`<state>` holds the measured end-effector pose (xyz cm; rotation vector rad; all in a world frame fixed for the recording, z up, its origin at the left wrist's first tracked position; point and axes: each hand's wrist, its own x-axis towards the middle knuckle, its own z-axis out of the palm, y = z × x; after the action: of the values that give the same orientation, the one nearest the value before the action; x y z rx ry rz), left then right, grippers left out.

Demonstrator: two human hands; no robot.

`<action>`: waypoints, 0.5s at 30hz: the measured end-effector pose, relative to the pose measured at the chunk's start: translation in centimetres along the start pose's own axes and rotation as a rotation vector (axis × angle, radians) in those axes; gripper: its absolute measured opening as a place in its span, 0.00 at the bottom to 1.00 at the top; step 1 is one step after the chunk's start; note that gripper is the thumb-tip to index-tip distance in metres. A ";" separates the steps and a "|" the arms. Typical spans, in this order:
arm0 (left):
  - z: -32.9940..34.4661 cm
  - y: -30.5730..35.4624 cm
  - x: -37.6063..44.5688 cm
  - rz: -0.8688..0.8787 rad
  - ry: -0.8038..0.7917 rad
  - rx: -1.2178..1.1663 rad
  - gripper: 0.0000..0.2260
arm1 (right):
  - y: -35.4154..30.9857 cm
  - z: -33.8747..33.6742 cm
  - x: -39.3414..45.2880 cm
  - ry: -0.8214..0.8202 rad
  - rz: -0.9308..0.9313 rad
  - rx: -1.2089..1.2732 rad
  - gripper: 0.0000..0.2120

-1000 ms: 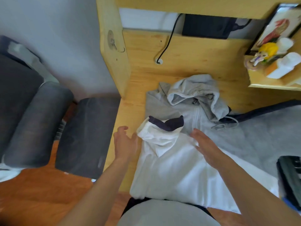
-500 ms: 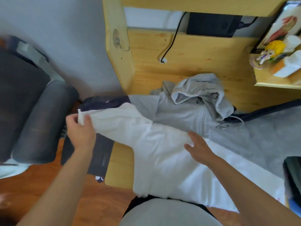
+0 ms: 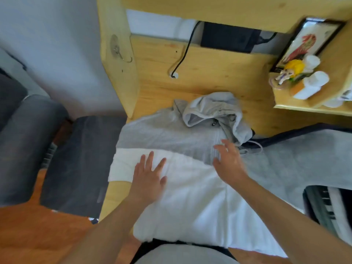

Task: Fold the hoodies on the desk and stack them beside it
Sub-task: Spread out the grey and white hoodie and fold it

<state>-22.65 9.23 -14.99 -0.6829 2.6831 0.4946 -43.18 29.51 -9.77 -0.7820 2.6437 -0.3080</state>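
Observation:
A white hoodie (image 3: 190, 202) lies spread across the near part of the wooden desk (image 3: 209, 73), its left sleeve reaching the desk's left edge. My left hand (image 3: 148, 178) rests flat on it with fingers straight. A grey zip hoodie (image 3: 162, 136) lies behind it, hood bunched at the top. My right hand (image 3: 228, 162) hovers with fingers spread over the line where white and grey cloth meet, holding nothing.
A dark grey cushioned seat (image 3: 76, 164) stands left of the desk, with a rolled dark cushion (image 3: 24, 147) further left. A small shelf with figurines and white bottles (image 3: 304, 80) is at the right. A black keyboard (image 3: 327, 208) sits at the near right. A black cable (image 3: 182, 56) hangs at the back.
My left hand pulled the white sleeve out to the left, let it go, and now lies flat on the hoodie. My right hand moved up toward the grey hoodie's zip.

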 end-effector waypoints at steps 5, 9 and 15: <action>0.8 0.7 1.0 -0.049 -0.132 0.106 0.30 | 3.3 -4.5 9.2 0.168 0.172 -0.155 0.10; -1.9 0.9 2.2 -0.023 -0.247 0.196 0.29 | 3.2 -6.5 14.8 -0.145 0.233 -0.290 0.21; -6.2 3.9 3.3 -0.111 -0.277 -0.079 0.26 | -0.4 -16.3 10.0 0.604 -0.099 0.116 0.15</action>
<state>-28.80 8.66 -9.79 -0.7230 2.3649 0.6195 -57.32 25.27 2.39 -0.8908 3.0985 -0.8321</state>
